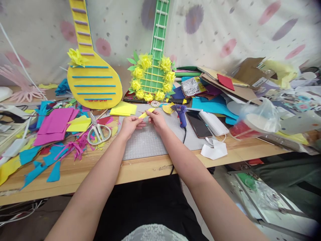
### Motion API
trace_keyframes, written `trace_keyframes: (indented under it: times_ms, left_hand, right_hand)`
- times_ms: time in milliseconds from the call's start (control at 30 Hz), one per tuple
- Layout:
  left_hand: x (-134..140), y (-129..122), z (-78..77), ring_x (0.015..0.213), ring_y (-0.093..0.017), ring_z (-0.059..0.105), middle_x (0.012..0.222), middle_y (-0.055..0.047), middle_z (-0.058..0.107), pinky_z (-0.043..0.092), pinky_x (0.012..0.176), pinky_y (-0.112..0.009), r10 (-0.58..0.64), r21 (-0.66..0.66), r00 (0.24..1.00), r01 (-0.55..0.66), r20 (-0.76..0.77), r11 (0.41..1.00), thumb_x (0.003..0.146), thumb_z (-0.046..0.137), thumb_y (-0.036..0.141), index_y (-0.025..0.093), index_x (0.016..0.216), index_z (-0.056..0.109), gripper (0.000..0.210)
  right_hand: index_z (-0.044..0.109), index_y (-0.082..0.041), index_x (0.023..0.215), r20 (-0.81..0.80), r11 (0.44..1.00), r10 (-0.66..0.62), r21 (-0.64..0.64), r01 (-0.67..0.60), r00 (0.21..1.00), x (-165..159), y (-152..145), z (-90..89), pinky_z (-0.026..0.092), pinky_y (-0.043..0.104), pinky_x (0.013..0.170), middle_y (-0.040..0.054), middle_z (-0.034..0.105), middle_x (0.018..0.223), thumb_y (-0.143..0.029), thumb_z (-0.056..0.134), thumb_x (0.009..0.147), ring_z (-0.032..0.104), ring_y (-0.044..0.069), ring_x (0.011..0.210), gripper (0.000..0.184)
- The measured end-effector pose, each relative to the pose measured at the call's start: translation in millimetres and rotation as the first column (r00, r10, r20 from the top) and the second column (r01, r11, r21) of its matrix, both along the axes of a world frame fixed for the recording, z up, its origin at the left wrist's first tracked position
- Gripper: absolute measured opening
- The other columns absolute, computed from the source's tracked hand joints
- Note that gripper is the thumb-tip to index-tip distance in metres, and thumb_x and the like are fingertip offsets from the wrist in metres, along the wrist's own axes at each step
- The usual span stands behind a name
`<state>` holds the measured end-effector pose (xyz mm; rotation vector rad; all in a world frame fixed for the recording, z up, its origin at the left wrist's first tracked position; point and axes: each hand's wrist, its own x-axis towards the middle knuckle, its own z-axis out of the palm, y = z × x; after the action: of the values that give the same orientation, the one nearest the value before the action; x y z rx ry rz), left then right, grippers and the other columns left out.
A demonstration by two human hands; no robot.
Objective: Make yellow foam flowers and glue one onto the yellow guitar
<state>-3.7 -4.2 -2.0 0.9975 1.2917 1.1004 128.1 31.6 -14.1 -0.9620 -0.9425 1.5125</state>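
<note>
Pinched yellow strip [146,114] in left hand [130,126] and right hand [157,121], inward from desk [140,173] front edge, and risked creases through overtight squeezing.

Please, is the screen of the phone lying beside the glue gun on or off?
Off, as it appears: the phone lies face up, its screen dark, with no lit icons or text visible.

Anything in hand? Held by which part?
Yellow paper strip: left hand holds its lower-left end; right hand pinches it near the upper-right end.
</note>
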Motion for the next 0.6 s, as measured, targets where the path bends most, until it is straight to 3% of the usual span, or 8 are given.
trace_keyframes:
  times_ms: [200,400,600]
  left_hand:
    - [-3.3,-0.8,1.4,0.060,-0.015,0.068,0.068,-0.009,0.070,0.051,0.052,-0.021,-0.022,-0.022,1.000,0.022,0.002,1.000,0.069,0.069,0.022,0.010,0.072,0.063,0.013]
    - [-3.3,-1.3,7.1,0.073,-0.021,0.069,0.090,-0.013,0.071,0.054,0.057,-0.026,-0.097,-0.040,0.995,0.097,0.005,0.995,0.059,0.077,0.037,0.011,0.080,0.066,0.036]
    - [1.4,4.8,7.7,0.070,-0.019,0.069,0.100,-0.009,0.069,0.053,0.054,-0.025,0.091,-0.008,0.993,-0.091,0.073,0.996,0.059,0.076,0.041,0.016,0.093,0.064,0.044]
  right_hand:
    - [0.057,-0.016,0.071,-0.080,0.991,-0.129,-0.054,0.125,0.988,2.7,1.0,2.9,0.028,0.017,0.037,0.0005,0.070,0.072,-0.028,0.069,0.067,0.036,0.001,0.038,0.018]
    - [0.056,-0.017,0.071,-0.047,0.995,-0.097,0.007,0.097,0.994,-0.6,-1.1,2.0,0.026,0.017,0.035,-0.0015,0.069,0.069,-0.028,0.066,0.068,0.034,0.001,0.034,0.016]
    - [0.054,-0.018,0.074,-0.062,0.989,-0.138,0.048,0.141,0.989,-0.1,-1.0,3.3,0.026,0.017,0.036,-0.0010,0.070,0.071,-0.031,0.064,0.071,0.034,0.001,0.034,0.016]
